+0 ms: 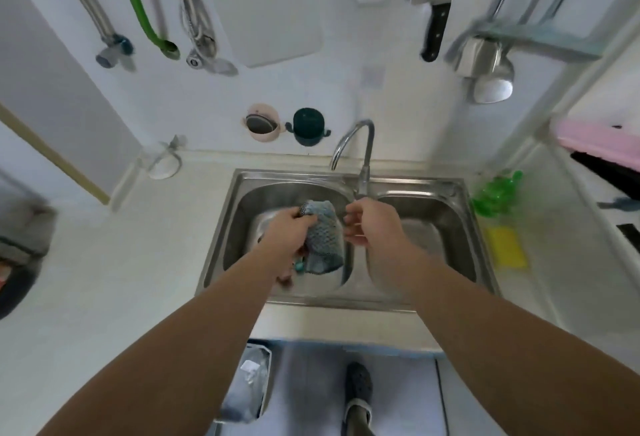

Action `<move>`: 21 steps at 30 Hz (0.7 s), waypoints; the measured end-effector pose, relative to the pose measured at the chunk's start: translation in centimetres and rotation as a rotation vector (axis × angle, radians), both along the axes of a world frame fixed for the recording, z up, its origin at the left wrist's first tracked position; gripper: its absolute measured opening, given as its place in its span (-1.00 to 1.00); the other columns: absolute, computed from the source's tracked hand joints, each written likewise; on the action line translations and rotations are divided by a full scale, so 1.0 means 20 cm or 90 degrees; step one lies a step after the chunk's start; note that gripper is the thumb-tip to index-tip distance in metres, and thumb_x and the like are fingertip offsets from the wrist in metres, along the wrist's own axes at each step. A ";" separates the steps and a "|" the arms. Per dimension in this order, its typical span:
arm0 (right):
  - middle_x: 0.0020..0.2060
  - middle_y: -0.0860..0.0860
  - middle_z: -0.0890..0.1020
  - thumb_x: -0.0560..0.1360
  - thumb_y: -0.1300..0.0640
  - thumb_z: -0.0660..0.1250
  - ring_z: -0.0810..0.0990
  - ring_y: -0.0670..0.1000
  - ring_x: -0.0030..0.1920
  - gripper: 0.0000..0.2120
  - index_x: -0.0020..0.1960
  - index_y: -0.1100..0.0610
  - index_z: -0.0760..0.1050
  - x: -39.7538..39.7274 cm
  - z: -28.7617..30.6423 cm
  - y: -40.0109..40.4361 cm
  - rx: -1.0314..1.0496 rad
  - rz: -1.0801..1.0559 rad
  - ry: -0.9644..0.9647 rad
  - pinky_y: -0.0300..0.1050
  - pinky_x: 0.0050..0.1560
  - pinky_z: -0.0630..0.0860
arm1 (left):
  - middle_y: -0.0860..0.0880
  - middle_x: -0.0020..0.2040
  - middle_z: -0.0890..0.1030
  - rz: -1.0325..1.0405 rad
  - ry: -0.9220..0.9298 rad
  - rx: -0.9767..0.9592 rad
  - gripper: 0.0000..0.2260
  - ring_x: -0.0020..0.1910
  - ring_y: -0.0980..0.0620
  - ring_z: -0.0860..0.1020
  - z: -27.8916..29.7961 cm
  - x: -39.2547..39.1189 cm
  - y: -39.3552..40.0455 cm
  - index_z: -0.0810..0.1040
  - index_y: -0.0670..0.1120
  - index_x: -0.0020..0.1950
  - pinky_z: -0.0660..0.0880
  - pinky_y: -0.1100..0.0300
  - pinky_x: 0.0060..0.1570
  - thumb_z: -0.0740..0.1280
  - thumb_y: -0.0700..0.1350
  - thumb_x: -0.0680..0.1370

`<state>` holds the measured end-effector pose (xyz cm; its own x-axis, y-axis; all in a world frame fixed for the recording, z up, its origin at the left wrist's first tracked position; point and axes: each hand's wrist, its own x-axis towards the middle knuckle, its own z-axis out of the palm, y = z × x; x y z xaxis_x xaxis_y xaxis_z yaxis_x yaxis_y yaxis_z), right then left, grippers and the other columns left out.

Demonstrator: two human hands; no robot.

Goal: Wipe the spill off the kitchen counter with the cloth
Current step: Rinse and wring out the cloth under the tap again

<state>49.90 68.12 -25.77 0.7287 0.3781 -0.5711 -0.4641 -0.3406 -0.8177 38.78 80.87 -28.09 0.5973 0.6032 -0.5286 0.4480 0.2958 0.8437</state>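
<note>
1. head view, looking down at a double steel sink (460, 190) set in a pale counter (145, 262); both forearms reached in from the bottom of the frame toward the centre.
2. left hand (282, 228) gripped the cloth (323, 240) near its upper corner, fingers curled round the fabric. the cloth, blue-grey and knitted-looking, hung over the left basin, just left of the divider between basins.
3. right hand (369, 224) sat just right of the cloth, at the frame's centre, fingers loosely bent and spread toward the fabric. whether the fingertips touched it could not be told; it held nothing plainly.
4. key relation: the cloth lay between the two hands, its long axis running from upper centre down toward the lower edge of the basin. the left hand was on it; the right was close beside it, at about the same height in the frame.
5. tap (360, 155) stood above the divider, spout arching left; running water was not discernible, the frame being blurred.
6. no spill could be made out on the counter. judgement: cloth preparation at the sink, wiping not yet begun.
7. yellow sponge (507, 247) and green bottle (497, 193) lay on the counter at the right of the sink.
</note>
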 end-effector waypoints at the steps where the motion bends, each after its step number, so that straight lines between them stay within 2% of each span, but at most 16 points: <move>1: -0.16 0.12 0.71 0.61 0.17 0.28 0.63 0.04 -0.29 -0.82 0.02 0.20 0.65 0.11 -0.07 0.05 -0.030 0.018 -0.014 -0.08 -0.23 0.63 | -0.18 0.10 0.70 0.039 0.004 -0.046 -0.90 0.05 -0.16 0.67 -0.03 0.06 0.02 0.64 -0.09 0.13 0.65 -0.16 0.08 0.37 -0.15 0.64; 3: -0.06 0.15 0.70 0.64 0.15 0.28 0.65 0.05 -0.22 -0.84 0.01 0.13 0.63 0.31 -0.21 0.15 -0.085 0.070 -0.066 -0.08 -0.24 0.67 | -0.19 0.09 0.67 0.106 0.006 -0.122 -0.83 0.03 -0.14 0.65 -0.12 0.18 0.07 0.60 -0.15 0.23 0.65 -0.06 -0.07 0.35 -0.20 0.65; 5: 0.00 0.10 0.69 0.64 0.12 0.23 0.69 0.11 -0.06 -0.81 0.04 -0.02 0.61 0.48 -0.34 0.25 -0.123 0.142 -0.140 0.11 0.00 0.71 | -0.17 0.09 0.66 0.152 0.005 -0.165 -0.79 0.02 -0.12 0.64 -0.21 0.28 0.14 0.56 -0.17 0.29 0.63 0.01 -0.21 0.35 -0.20 0.65; 7: 0.14 0.05 0.67 0.62 0.11 0.18 0.65 0.16 0.15 -0.74 0.17 -0.08 0.60 0.58 -0.42 0.33 -0.140 0.216 -0.194 0.22 0.23 0.62 | -0.17 0.08 0.66 0.179 0.002 -0.195 -0.76 0.03 -0.12 0.65 -0.27 0.34 0.18 0.55 -0.19 0.30 0.64 0.01 -0.23 0.37 -0.16 0.65; 9: 0.37 0.07 0.57 0.66 0.13 0.16 0.53 0.17 0.38 -0.61 0.44 0.02 0.52 0.66 -0.51 0.43 -0.149 0.276 -0.220 0.12 0.45 0.45 | -0.19 0.10 0.67 0.201 0.009 -0.218 -0.74 0.08 -0.16 0.66 -0.34 0.40 0.24 0.54 -0.19 0.27 0.67 -0.06 -0.12 0.40 -0.10 0.64; 11: 0.49 0.09 0.49 0.71 0.12 0.14 0.45 0.15 0.49 -0.56 0.57 0.08 0.39 0.72 -0.59 0.51 -0.159 0.327 -0.219 -0.03 0.50 0.35 | -0.20 0.12 0.68 0.213 0.003 -0.241 -0.69 0.12 -0.20 0.66 -0.40 0.45 0.30 0.55 -0.19 0.27 0.68 -0.09 -0.04 0.43 -0.03 0.62; 13: 0.46 0.12 0.53 0.72 0.07 0.14 0.50 0.17 0.45 -0.58 0.55 0.10 0.42 0.77 -0.65 0.57 -0.163 0.341 -0.193 0.02 0.49 0.41 | -0.20 0.12 0.68 0.219 -0.002 -0.262 -0.64 0.12 -0.21 0.67 -0.45 0.50 0.34 0.55 -0.19 0.28 0.68 -0.13 -0.02 0.45 0.00 0.61; 15: 0.31 0.19 0.62 0.71 0.05 0.15 0.59 0.23 0.32 -0.63 0.44 0.13 0.51 0.80 -0.72 0.62 -0.176 0.331 -0.188 0.12 0.37 0.53 | -0.22 0.12 0.68 0.224 -0.013 -0.290 -0.64 0.11 -0.24 0.68 -0.50 0.54 0.39 0.53 -0.22 0.27 0.66 -0.21 0.04 0.45 -0.01 0.60; 16: 0.24 0.20 0.65 0.70 0.06 0.14 0.61 0.26 0.26 -0.65 0.38 0.15 0.55 0.80 -0.74 0.63 -0.187 0.332 -0.199 0.10 0.28 0.56 | -0.23 0.13 0.68 0.229 -0.017 -0.298 -0.64 0.11 -0.25 0.68 -0.51 0.55 0.40 0.52 -0.23 0.26 0.66 -0.22 0.04 0.46 -0.02 0.60; 18: 0.13 0.14 0.64 0.69 0.06 0.14 0.60 0.21 0.18 -0.68 0.25 0.14 0.60 0.80 -0.77 0.63 -0.208 0.354 -0.244 0.02 0.12 0.48 | -0.24 0.13 0.67 0.229 -0.010 -0.307 -0.64 0.10 -0.24 0.68 -0.52 0.57 0.42 0.51 -0.24 0.26 0.68 -0.17 -0.02 0.46 -0.03 0.60; 19: 0.10 0.10 0.64 0.68 0.06 0.14 0.59 0.17 0.15 -0.69 0.20 0.14 0.62 0.81 -0.77 0.62 -0.217 0.357 -0.257 0.01 0.11 0.45 | -0.23 0.12 0.67 0.224 -0.008 -0.317 -0.64 0.10 -0.24 0.68 -0.54 0.59 0.43 0.51 -0.24 0.26 0.68 -0.16 -0.03 0.46 -0.02 0.60; 21: 0.05 0.11 0.66 0.66 0.03 0.15 0.60 0.15 0.08 -0.69 0.12 0.15 0.62 0.80 -0.77 0.61 -0.201 0.356 -0.269 0.09 0.13 0.51 | -0.23 0.12 0.68 0.222 0.001 -0.331 -0.62 0.09 -0.23 0.68 -0.55 0.60 0.44 0.52 -0.24 0.27 0.68 -0.17 0.02 0.47 -0.02 0.59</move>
<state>65.88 80.25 -41.10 0.6575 0.6199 -0.4283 0.1758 -0.6790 -0.7128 50.88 89.68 -39.05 0.4105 0.4259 -0.8063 0.2523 0.7966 0.5493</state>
